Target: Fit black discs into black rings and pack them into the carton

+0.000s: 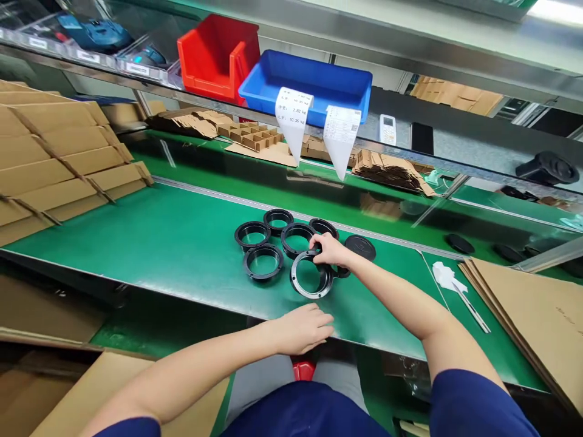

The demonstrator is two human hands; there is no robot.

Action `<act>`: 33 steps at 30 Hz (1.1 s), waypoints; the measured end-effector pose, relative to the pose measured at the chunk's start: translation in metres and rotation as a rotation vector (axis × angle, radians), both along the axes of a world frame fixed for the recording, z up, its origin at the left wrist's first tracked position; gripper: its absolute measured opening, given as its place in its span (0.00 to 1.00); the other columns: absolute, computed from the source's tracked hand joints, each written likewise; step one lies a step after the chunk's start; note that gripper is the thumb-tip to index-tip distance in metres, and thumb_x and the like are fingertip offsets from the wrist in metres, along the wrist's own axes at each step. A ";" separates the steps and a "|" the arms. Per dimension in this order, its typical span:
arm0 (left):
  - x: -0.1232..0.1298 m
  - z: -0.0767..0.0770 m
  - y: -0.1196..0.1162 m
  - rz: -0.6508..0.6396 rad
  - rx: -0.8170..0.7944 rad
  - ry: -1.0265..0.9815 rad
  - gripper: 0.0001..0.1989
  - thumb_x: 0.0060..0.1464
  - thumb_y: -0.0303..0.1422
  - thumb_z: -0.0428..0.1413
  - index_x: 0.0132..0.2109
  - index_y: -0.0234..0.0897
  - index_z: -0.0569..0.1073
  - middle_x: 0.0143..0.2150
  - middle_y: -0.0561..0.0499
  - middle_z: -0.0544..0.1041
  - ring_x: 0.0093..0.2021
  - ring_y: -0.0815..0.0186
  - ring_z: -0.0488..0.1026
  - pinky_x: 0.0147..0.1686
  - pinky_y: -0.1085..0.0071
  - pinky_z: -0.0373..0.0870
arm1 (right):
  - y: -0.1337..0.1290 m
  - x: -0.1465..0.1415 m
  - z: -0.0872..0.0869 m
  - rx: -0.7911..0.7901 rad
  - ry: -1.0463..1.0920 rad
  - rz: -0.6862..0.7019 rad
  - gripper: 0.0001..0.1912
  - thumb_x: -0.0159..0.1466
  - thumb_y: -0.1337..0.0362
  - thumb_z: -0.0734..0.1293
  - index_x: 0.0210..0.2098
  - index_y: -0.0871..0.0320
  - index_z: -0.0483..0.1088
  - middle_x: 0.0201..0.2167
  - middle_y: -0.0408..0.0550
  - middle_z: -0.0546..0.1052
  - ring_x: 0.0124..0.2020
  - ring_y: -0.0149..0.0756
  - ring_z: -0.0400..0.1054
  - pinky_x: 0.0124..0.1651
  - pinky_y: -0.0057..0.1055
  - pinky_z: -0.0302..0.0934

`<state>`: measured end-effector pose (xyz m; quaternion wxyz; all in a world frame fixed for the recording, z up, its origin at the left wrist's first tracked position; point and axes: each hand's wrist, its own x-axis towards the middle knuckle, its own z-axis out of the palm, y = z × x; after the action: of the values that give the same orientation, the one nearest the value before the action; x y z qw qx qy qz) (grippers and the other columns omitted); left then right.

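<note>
My right hand [331,251] pinches the upper rim of a black ring [295,284], which is tilted so its pale, shiny rim and screw holes face me. At the front edge of the green work surface, my left hand [304,329] hovers with loosely bent fingers, slightly apart, and nothing visible in them. Several similar black rings lie flat behind and to the left of the held one, among them a near ring [248,267] and a far-left ring [239,237]. A round black disc [360,247] rests just beyond my right wrist.
Folded cardboard dividers [59,155] stack up at the left. Flat cardboard sheets [532,309], tweezers [471,308] and a white tissue [449,277] lie on the right. The shelf above bears a red bin [204,82], a blue tray [314,73], a remote [387,129] and a phone [422,139].
</note>
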<state>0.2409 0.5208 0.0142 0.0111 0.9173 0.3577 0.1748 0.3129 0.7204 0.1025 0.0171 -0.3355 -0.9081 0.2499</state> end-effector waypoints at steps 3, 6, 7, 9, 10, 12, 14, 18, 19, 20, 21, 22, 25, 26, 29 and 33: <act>-0.020 0.010 -0.020 0.016 -0.032 0.009 0.06 0.65 0.31 0.54 0.49 0.38 0.70 0.45 0.44 0.75 0.39 0.61 0.71 0.44 0.65 0.68 | 0.015 -0.006 -0.023 0.006 -0.047 -0.059 0.22 0.51 0.71 0.76 0.44 0.56 0.72 0.44 0.48 0.63 0.35 0.34 0.65 0.42 0.30 0.63; -0.027 0.015 -0.026 0.042 -0.060 0.015 0.08 0.66 0.31 0.53 0.51 0.37 0.70 0.49 0.43 0.76 0.40 0.60 0.72 0.46 0.64 0.68 | 0.020 -0.006 -0.038 0.001 -0.068 -0.102 0.23 0.51 0.69 0.78 0.45 0.55 0.73 0.45 0.48 0.64 0.32 0.33 0.65 0.42 0.31 0.64; -0.027 0.017 -0.026 0.051 -0.066 0.016 0.09 0.66 0.31 0.53 0.52 0.36 0.70 0.50 0.43 0.76 0.41 0.59 0.72 0.46 0.64 0.69 | 0.020 -0.006 -0.042 -0.005 -0.066 -0.110 0.23 0.51 0.68 0.79 0.46 0.55 0.74 0.46 0.48 0.65 0.32 0.33 0.66 0.43 0.32 0.64; -0.024 0.018 -0.023 0.066 -0.077 0.011 0.09 0.66 0.30 0.52 0.52 0.36 0.70 0.51 0.43 0.76 0.42 0.59 0.72 0.47 0.63 0.69 | 0.023 -0.005 -0.046 -0.014 -0.039 -0.117 0.25 0.50 0.65 0.81 0.47 0.53 0.75 0.48 0.49 0.66 0.34 0.34 0.68 0.46 0.32 0.65; -0.022 0.019 -0.021 0.068 -0.082 0.005 0.10 0.66 0.30 0.52 0.53 0.36 0.70 0.52 0.43 0.76 0.42 0.58 0.72 0.47 0.63 0.69 | 0.027 -0.002 -0.046 -0.015 -0.011 -0.119 0.27 0.50 0.62 0.82 0.48 0.51 0.75 0.50 0.49 0.67 0.37 0.35 0.69 0.48 0.32 0.65; -0.017 0.019 -0.017 0.062 -0.091 -0.019 0.10 0.67 0.30 0.51 0.53 0.36 0.70 0.51 0.43 0.76 0.42 0.58 0.72 0.47 0.63 0.70 | 0.041 0.012 -0.042 0.000 0.068 -0.150 0.28 0.53 0.55 0.81 0.52 0.47 0.75 0.53 0.46 0.69 0.45 0.37 0.70 0.53 0.31 0.63; -0.014 0.019 -0.013 0.049 -0.094 -0.055 0.11 0.68 0.30 0.49 0.54 0.36 0.70 0.50 0.43 0.77 0.43 0.58 0.73 0.48 0.63 0.70 | 0.062 0.036 -0.038 0.045 0.158 -0.275 0.24 0.61 0.50 0.76 0.54 0.48 0.73 0.55 0.48 0.69 0.53 0.41 0.68 0.57 0.33 0.61; -0.007 0.020 -0.009 0.052 -0.097 -0.124 0.12 0.69 0.31 0.48 0.55 0.37 0.71 0.49 0.42 0.77 0.44 0.58 0.74 0.49 0.62 0.71 | 0.102 0.102 -0.045 0.096 0.295 -0.696 0.18 0.65 0.51 0.68 0.44 0.60 0.73 0.54 0.62 0.68 0.57 0.53 0.63 0.58 0.44 0.61; -0.006 0.020 -0.007 0.056 -0.102 -0.137 0.12 0.69 0.31 0.48 0.55 0.37 0.71 0.49 0.42 0.78 0.45 0.58 0.75 0.49 0.62 0.71 | 0.107 0.117 -0.052 0.069 0.323 -0.769 0.18 0.63 0.49 0.70 0.38 0.60 0.72 0.50 0.63 0.71 0.55 0.54 0.65 0.55 0.44 0.63; -0.004 0.021 -0.006 0.057 -0.110 -0.147 0.12 0.69 0.31 0.49 0.55 0.37 0.71 0.49 0.42 0.78 0.45 0.59 0.75 0.49 0.62 0.71 | 0.110 0.131 -0.061 0.026 0.355 -0.818 0.20 0.61 0.47 0.71 0.33 0.59 0.70 0.43 0.61 0.73 0.50 0.53 0.67 0.50 0.43 0.65; -0.001 0.022 -0.004 0.057 -0.120 -0.155 0.12 0.69 0.32 0.49 0.55 0.37 0.71 0.49 0.42 0.78 0.45 0.59 0.75 0.49 0.62 0.71 | 0.112 0.142 -0.070 -0.026 0.392 -0.846 0.23 0.58 0.44 0.72 0.28 0.57 0.67 0.37 0.57 0.74 0.44 0.50 0.69 0.45 0.41 0.66; 0.001 0.023 -0.002 0.057 -0.129 -0.163 0.12 0.70 0.32 0.48 0.55 0.37 0.71 0.49 0.42 0.78 0.45 0.59 0.75 0.49 0.62 0.71 | 0.112 0.150 -0.080 -0.079 0.434 -0.861 0.26 0.56 0.41 0.72 0.26 0.55 0.63 0.30 0.53 0.73 0.38 0.47 0.69 0.40 0.38 0.66; 0.008 0.027 0.003 0.073 -0.151 -0.183 0.12 0.70 0.31 0.47 0.55 0.36 0.72 0.49 0.43 0.79 0.46 0.59 0.75 0.50 0.62 0.72 | 0.107 0.167 -0.099 -0.189 0.584 -0.877 0.32 0.52 0.32 0.69 0.23 0.52 0.55 0.22 0.44 0.68 0.28 0.39 0.66 0.31 0.33 0.62; 0.010 0.028 0.005 0.085 -0.156 -0.194 0.12 0.70 0.31 0.47 0.55 0.35 0.72 0.50 0.43 0.79 0.46 0.58 0.75 0.50 0.61 0.72 | 0.105 0.171 -0.101 -0.198 0.636 -0.880 0.33 0.51 0.31 0.68 0.23 0.52 0.54 0.21 0.43 0.67 0.27 0.39 0.65 0.31 0.33 0.61; 0.016 0.029 0.009 0.132 -0.172 -0.252 0.12 0.70 0.31 0.48 0.54 0.36 0.72 0.50 0.45 0.79 0.47 0.59 0.76 0.49 0.61 0.72 | 0.093 0.183 -0.094 -0.151 0.795 -0.860 0.34 0.49 0.30 0.69 0.24 0.52 0.52 0.23 0.43 0.68 0.32 0.39 0.67 0.36 0.34 0.62; 0.025 0.032 0.019 0.273 -0.167 -0.437 0.11 0.70 0.32 0.50 0.55 0.40 0.73 0.50 0.47 0.80 0.50 0.59 0.77 0.51 0.61 0.73 | 0.058 0.194 -0.070 -0.090 0.945 -0.729 0.31 0.53 0.35 0.71 0.25 0.54 0.55 0.39 0.48 0.76 0.45 0.40 0.69 0.49 0.34 0.61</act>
<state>0.2654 0.5395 0.0462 0.1399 0.7970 0.4804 0.3385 0.5069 0.7784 0.0327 0.4896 -0.4785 -0.6168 0.3884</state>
